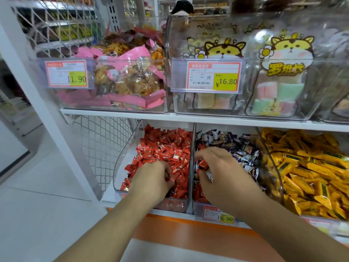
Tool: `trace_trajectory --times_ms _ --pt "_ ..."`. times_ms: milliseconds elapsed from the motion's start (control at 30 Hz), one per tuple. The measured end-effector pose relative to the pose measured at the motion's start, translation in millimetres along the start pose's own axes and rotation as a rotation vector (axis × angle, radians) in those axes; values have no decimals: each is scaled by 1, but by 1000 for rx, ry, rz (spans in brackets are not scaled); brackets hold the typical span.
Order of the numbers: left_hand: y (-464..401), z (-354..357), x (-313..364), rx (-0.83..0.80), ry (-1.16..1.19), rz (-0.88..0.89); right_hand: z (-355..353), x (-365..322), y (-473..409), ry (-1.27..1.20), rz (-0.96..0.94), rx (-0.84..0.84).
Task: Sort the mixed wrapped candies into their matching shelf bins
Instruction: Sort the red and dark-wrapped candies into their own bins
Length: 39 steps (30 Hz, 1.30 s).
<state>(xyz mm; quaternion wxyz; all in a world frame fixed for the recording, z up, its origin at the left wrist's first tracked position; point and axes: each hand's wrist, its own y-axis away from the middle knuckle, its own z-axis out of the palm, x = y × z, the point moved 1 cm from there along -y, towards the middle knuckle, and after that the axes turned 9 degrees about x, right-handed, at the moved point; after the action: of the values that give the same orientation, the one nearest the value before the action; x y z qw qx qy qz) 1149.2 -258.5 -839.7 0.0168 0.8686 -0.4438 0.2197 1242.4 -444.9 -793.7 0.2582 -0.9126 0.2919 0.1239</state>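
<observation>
Pinching stray red foil-wrapped candies (203,165) from the clear purple-candy bin (192,178), right hand (219,173) grips them; left hand (153,176) curls into the red pile. Light, crinkly, slippery—grab twisted wrapper ends.

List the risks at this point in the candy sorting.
1. The right hand pinches red candies in the purple-candy bin; a purple wrapper may come along into the red bin.
2. More red candies lie low at that bin's front, partly hidden by the hand, and may be missed.
3. The left hand, fingers curled in the pile, could push candies over the low front edge.
</observation>
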Motion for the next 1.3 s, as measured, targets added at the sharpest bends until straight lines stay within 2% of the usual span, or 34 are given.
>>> trace_trajectory --times_ms 200,333,500,633,767,1033,1300 --pt "0 -5 -5 8 100 -60 -2 -1 0 -2 7 -17" --pt "-8 -32 -13 112 177 -133 0 -1 -1 -13 1 -14" --pt "-3 -54 -22 249 -79 -49 2 -2 -2 -28 -45 -24" --pt "2 -28 -10 79 29 53 4 -4 -1 -32 -92 -50" --pt "-1 -1 -8 -65 -17 97 3 -6 1 -36 -76 -48" --pt "-7 5 -15 -63 -62 42 2 -5 1 -30 -62 -68" --pt "-4 -3 -7 -46 -129 135 0 -6 4 -44 -49 -54"
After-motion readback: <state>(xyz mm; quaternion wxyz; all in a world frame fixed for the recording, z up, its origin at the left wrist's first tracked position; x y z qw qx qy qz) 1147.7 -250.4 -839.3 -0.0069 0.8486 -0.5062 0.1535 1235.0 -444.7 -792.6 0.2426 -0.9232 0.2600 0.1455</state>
